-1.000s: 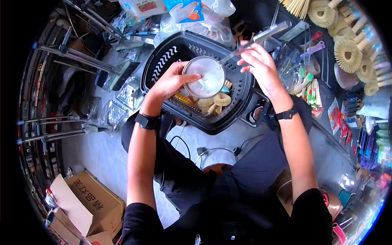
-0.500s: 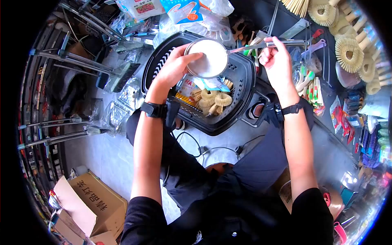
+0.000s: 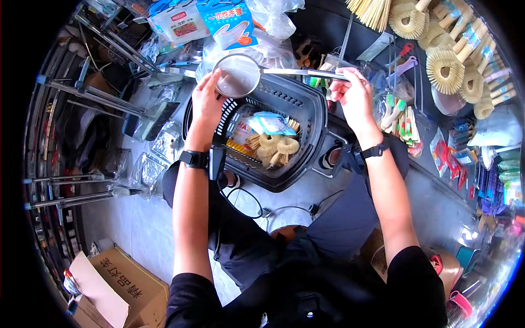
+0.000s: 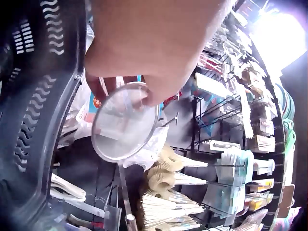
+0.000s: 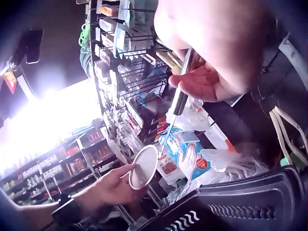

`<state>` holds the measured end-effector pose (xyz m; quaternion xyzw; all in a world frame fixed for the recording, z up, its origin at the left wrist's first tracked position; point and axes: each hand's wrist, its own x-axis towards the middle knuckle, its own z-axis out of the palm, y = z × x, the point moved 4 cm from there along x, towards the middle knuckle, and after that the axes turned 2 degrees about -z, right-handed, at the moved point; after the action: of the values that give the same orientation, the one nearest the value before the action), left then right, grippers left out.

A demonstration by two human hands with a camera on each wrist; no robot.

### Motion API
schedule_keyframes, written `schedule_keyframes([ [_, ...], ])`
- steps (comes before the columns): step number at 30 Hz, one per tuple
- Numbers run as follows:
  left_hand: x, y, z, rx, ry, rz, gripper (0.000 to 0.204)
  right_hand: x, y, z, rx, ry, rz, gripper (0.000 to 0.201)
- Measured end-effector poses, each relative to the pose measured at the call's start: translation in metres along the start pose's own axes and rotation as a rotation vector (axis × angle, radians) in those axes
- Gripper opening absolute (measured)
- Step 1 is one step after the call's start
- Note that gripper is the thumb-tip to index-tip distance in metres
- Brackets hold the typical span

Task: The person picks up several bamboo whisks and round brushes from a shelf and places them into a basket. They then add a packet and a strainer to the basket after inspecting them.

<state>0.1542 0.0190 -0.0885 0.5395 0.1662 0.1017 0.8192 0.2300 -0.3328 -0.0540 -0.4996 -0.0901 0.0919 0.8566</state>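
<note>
A round fine-mesh strainer [image 3: 239,76] with a long metal handle is held level above the far side of a black plastic basket [image 3: 314,117]. My left hand [image 3: 206,106] grips the strainer's rim on its left side, thumb and fingers at the edge. At the handle's far end, my right hand [image 3: 353,101] holds it with curled fingers. In the right wrist view the shiny handle grip [image 5: 181,100] passes through the fingers of that hand. Through the mesh [image 4: 126,124], the left fingers show faintly in the left wrist view.
Inside the basket lie round bristle brushes [image 3: 270,148] and a blue-and-white packet [image 3: 273,123]. Packaged gloves [image 3: 227,24] and plastic bags stand behind it. More brushes [image 3: 445,68] hang at the right, with wrapped tools below. A cardboard box [image 3: 128,284] sits at lower left.
The strainer has swung from over the basket's middle up and left, its handle now nearly level. My left hand has shifted from the mesh face to the rim; the right fingers have closed around the handle.
</note>
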Motion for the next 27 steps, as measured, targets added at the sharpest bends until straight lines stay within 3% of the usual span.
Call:
schedule_keyframes([
  [1,-0.008,0.005,0.004,0.035,0.025,-0.044,0.045,-0.001,0.000,0.003,0.026,-0.070,0.018,0.021],
  [4,-0.020,0.017,0.018,-0.377,-0.043,-0.200,0.059,-0.007,-0.003,0.011,-0.032,-0.170,0.028,0.021],
  [5,-0.021,0.016,0.016,-0.432,-0.046,-0.170,0.072,-0.006,-0.004,0.009,-0.025,-0.230,0.042,0.023],
  [7,-0.017,0.013,0.005,-0.553,0.024,-0.109,0.058,-0.012,-0.010,0.018,-0.094,-0.331,0.084,0.023],
  [9,0.000,-0.001,-0.022,-0.600,0.018,-0.007,0.065,-0.015,-0.013,0.022,-0.200,-0.478,0.214,0.026],
  [12,-0.016,0.034,-0.005,-0.528,-0.215,-0.107,0.066,-0.027,-0.011,0.036,-0.433,-0.713,0.455,0.043],
  [14,-0.018,0.039,-0.003,-0.442,-0.312,-0.113,0.061,-0.027,0.018,0.026,-0.635,-0.872,0.595,0.031],
  [17,-0.035,0.049,0.021,-0.427,-0.482,-0.106,0.067,-0.036,0.033,0.032,-0.840,-0.923,0.665,0.025],
  [20,-0.035,0.052,0.019,-0.397,-0.516,-0.052,0.063,-0.024,0.048,0.017,-0.911,-0.975,0.472,0.024],
  [26,-0.025,0.043,0.007,-0.265,-0.422,-0.077,0.062,-0.032,0.038,0.035,-0.828,-0.959,0.609,0.028],
  [27,-0.021,0.037,0.002,-0.224,-0.351,-0.099,0.054,-0.032,0.027,0.042,-0.810,-0.931,0.656,0.030],
])
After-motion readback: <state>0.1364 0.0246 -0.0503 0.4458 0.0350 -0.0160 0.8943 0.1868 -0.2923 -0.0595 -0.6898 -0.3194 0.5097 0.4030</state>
